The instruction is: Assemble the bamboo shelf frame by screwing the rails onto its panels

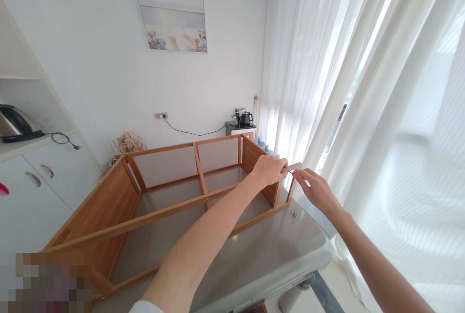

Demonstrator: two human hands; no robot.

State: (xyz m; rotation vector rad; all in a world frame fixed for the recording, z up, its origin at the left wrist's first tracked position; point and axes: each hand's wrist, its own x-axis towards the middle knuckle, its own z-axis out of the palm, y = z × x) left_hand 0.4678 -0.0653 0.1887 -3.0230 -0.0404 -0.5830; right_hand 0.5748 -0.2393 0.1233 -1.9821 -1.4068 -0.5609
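Note:
A wooden frame with slats and solid end panels lies on its side on a grey table. At its right end, my left hand is closed, and a thin dark rod runs out of its fingers. My right hand pinches the rod's other end between thumb and fingers. What kind of tool the rod is, I cannot tell. Both hands are close together by the frame's right end rail. Several small brass-coloured screws stand on the table below my right hand.
White curtains hang close on the right. Behind the frame, a black kettle sits on a small cabinet, its cord running to a wall socket. A white cupboard stands at left. A blurred patch covers the lower left corner.

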